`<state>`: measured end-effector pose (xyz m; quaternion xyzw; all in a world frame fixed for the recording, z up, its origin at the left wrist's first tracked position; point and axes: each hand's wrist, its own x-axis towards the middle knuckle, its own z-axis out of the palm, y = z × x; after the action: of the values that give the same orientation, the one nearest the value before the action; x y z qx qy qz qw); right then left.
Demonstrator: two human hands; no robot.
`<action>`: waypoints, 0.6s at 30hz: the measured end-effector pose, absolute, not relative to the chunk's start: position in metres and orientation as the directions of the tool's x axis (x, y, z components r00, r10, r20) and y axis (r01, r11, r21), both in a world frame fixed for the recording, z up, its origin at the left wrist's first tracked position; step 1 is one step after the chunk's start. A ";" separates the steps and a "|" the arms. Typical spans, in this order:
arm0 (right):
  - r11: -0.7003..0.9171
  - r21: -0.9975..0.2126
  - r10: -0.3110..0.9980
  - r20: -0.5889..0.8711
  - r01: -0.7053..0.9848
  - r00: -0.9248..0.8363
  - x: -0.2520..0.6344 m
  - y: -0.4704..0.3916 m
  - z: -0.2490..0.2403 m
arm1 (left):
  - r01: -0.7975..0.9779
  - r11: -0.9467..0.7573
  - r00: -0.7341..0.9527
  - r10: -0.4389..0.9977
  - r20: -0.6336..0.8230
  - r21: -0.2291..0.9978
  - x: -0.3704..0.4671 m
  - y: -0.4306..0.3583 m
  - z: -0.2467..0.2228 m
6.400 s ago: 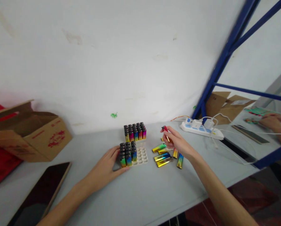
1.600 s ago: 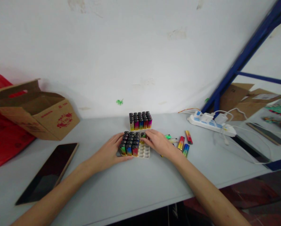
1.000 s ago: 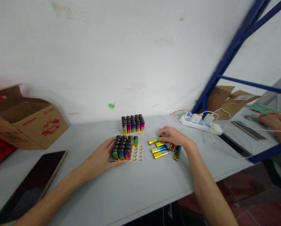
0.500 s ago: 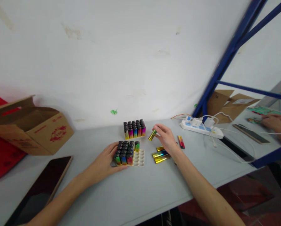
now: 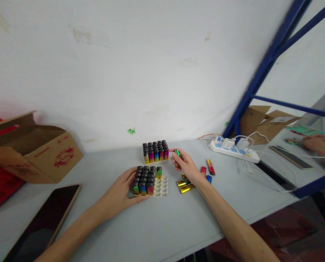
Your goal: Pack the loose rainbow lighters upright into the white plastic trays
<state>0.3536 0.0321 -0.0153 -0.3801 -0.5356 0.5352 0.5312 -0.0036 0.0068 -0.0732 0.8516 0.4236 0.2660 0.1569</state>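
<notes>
While the left hand (image 5: 122, 189) steadies the tray (image 5: 162, 190), the right grip (image 5: 177, 160) pinches the green lighter (image 5: 177, 153), its end upward.

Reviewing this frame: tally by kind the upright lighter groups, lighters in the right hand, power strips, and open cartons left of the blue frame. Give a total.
Upright lighter groups: 2 (front group, rear group)
Lighter in right hand: 1
Power strip: 1
Open carton: 1
Total: 5
</notes>
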 end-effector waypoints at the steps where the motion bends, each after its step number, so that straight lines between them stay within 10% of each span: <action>1: 0.159 -0.977 0.972 0.180 -0.140 -0.151 0.354 0.033 -0.015 | 0.637 -0.590 0.498 0.806 0.320 0.496 -0.003 0.007 -0.073; 18: 0.198 -0.960 0.979 0.204 0.196 0.010 0.352 0.029 -0.024 | 0.616 -0.598 0.501 0.799 0.331 0.513 0.000 0.007 -0.072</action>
<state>0.3523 0.0290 -0.0235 -0.5004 -0.5871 0.3878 0.5044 -0.0002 0.0065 -0.0720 0.8502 0.4161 0.2762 0.1664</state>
